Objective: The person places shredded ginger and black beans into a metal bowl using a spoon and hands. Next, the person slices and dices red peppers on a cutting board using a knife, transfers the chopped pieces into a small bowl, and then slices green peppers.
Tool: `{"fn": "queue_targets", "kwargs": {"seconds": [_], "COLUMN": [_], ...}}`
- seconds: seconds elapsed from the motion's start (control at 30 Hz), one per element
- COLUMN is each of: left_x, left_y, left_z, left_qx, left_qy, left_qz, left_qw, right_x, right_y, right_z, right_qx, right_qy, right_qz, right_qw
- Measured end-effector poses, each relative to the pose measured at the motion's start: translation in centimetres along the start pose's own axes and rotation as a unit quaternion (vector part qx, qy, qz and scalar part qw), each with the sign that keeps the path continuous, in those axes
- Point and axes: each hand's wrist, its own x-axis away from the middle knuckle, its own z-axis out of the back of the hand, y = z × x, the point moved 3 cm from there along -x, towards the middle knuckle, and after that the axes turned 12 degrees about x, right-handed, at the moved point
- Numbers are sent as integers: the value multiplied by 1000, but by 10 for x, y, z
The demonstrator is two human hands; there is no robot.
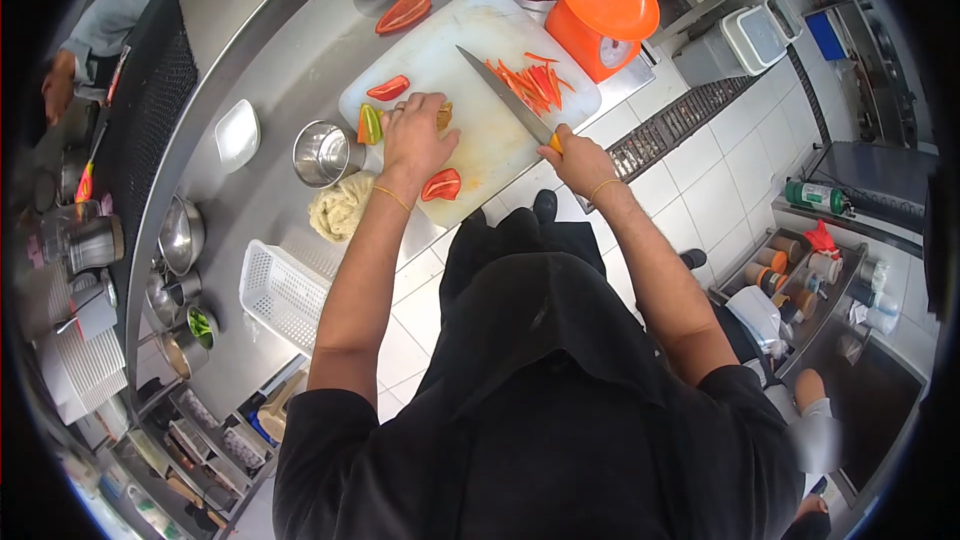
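Left of centre, the metal bowl (328, 154) stands on the counter beside a crumpled cloth (343, 207). On the cutting board (480, 25), a green and orange pepper piece (370, 124) lies near the left hand (414, 140). That hand is part open, fingers bent, at a yellow-brown piece (445, 117); whether it grips the piece cannot be told. Red pepper pieces lie above and below the hand. At centre, the knife (508, 92) slants across the board, tip to the upper left. Red strips (538, 85) lie beside its blade. The right hand (580, 162) is closed round the handle at the board's edge. Step in hand, as judged: slicing, between cuts. Any further cut calls for a steadied piece and tucked fingertips
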Motion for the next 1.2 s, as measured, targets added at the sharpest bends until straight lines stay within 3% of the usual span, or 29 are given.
{"fn": "queue_targets", "kwargs": {"seconds": [0.23,0.33,0.37,0.4,0.43,0.57,0.63,0.67,0.77,0.87,1.03,1.2], "left_x": [-13,-19,-24,-30,-33,-29,-27,-20,-28,-36,-31,-24], "left_y": [-33,-28,-25,-22,-18,-16,7,14,5,6,5,6], "left_z": [-33,-34,-38,-47,-56,-83,-62,-55,-55,-54,-51,-53], "left_qx": [-142,-58,145,341,522,401,194,84,133,81,58,74], "left_qy": [-79,-66,-78,-87,-94,-54,33,73,2,-120,-135,-94], "left_qz": [-13,4,65,124,179,206,101,51,-53,8,73,65], "left_qw": [987,996,984,928,829,891,975,992,990,989,986,991], "right_x": [-1,-3,-3,-2,-1,2,2,6,10,10,13,36], "right_y": [3,4,5,4,3,-1,-3,-6,-16,-22,-45,-54], "right_z": [-1,-2,-3,-2,-2,3,7,7,10,14,29,31], "right_qx": [-14,-21,-21,-22,-22,-24,-24,-23,-31,-8,55,102], "right_qy": [-3,-5,-6,-8,-8,-11,-6,-5,16,30,31,17], "right_qz": [4,5,4,3,1,-9,-12,-11,9,18,33,56], "right_qw": [1000,1000,1000,1000,1000,1000,1000,1000,999,999,997,993]}}
